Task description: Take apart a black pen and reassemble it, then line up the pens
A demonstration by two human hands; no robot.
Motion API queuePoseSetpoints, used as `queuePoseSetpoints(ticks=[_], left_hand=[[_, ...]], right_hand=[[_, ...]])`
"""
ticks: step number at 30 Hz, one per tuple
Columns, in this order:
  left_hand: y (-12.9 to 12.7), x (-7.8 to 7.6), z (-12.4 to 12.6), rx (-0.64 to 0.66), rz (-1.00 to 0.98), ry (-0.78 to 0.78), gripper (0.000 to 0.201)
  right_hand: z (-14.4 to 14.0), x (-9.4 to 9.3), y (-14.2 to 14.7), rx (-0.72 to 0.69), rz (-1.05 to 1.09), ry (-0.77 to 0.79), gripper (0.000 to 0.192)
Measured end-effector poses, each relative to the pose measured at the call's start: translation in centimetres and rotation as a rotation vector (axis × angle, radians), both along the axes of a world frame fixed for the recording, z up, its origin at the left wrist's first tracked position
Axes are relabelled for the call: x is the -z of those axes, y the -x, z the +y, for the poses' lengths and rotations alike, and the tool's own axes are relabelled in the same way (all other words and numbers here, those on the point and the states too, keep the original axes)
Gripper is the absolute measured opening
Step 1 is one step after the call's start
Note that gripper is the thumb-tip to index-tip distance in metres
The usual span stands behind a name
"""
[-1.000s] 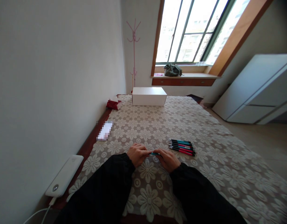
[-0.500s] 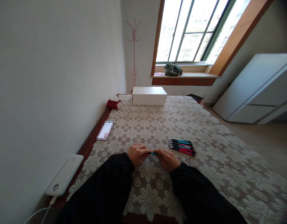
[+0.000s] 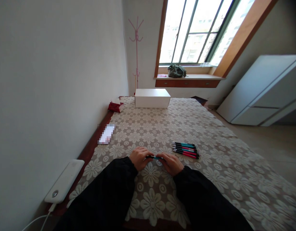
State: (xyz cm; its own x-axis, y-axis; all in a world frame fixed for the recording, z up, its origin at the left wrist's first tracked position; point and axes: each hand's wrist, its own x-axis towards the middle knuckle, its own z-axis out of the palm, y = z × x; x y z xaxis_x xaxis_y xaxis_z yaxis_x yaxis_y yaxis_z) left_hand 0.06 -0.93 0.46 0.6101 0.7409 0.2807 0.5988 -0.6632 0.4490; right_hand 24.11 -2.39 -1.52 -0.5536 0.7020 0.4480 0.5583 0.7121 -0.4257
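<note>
Both hands meet over the lace-covered table (image 3: 210, 179), holding one teal pen (image 3: 154, 157) level between them. My left hand (image 3: 139, 158) grips its left end and my right hand (image 3: 172, 163) grips its right end; only a short stretch of the pen shows between the fingers. Just to the right of my right hand lies a neat row of several pens (image 3: 185, 150), teal and pink with black tips, flat on the cloth. Black sleeves cover both forearms.
A white box (image 3: 152, 98) stands at the far end of the table, with a red tissue pack (image 3: 116, 106) to its left. A blurred white card (image 3: 106, 134) and a white power bank (image 3: 64, 181) with a cable lie along the left edge by the wall. A white cabinet (image 3: 263, 93) stands at the right.
Both hands stay on the teal pen in the same place. The view has shifted slightly, so a bit more of the pen shows between the fingers.
</note>
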Motion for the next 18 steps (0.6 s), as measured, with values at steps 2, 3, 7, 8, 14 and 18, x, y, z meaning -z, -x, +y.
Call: queuePoseSetpoints(ticks=[2, 3, 7, 8, 14, 18], left_hand=[[0.00, 0.07, 0.06, 0.001, -0.006, 0.004, 0.016], [0.00, 0.11, 0.09, 0.003, -0.009, 0.004, 0.015], [0.02, 0.30, 0.20, 0.016, -0.017, -0.012, 0.015], [0.02, 0.35, 0.21, 0.020, -0.024, -0.020, 0.015], [-0.05, 0.44, 0.03, 0.017, -0.107, -0.047, 0.012], [-0.12, 0.53, -0.10, 0.014, -0.123, -0.050, 0.017]], right_hand=[[0.03, 0.08, -0.03, -0.004, -0.011, 0.004, 0.023], [0.04, 0.11, -0.05, -0.004, -0.015, 0.008, 0.022], [0.05, 0.31, -0.06, 0.017, -0.012, 0.035, 0.022], [0.04, 0.38, -0.05, 0.027, -0.012, 0.045, 0.022], [-0.05, 0.54, -0.01, 0.012, 0.019, 0.078, 0.022], [-0.10, 0.07, 0.11, -0.009, 0.029, 0.010, 0.021]])
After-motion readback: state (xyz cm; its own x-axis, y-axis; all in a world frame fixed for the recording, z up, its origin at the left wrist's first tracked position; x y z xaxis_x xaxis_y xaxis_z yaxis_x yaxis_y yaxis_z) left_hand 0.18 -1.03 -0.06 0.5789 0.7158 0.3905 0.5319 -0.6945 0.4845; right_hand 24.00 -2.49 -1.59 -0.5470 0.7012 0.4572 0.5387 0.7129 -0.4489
